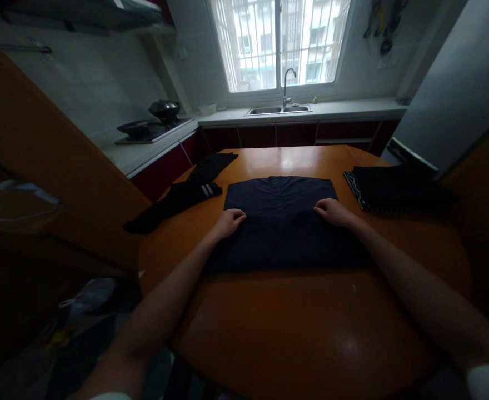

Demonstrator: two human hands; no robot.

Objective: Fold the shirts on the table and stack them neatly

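Observation:
A navy shirt (278, 239) lies spread flat in a wide shape on the wooden table (294, 328), with a line like a front placket running down its middle. My left hand (229, 223) is at its left side, thumb and fingers pinched together on the cloth. On the right side, my right hand (333, 212) pinches the fabric in the same way, slightly farther from me. Both wrists rest low over the garment. The cloth between the hands looks mostly smooth, with faint wrinkles toward the far edge.
Black clothing (181, 194) with light stripes lies loosely at the table's left edge. A folded black stack (394, 189) sits at the right. Beyond are a counter with a sink (278, 110), a stove with pans (164, 108) and a grey fridge (453, 94).

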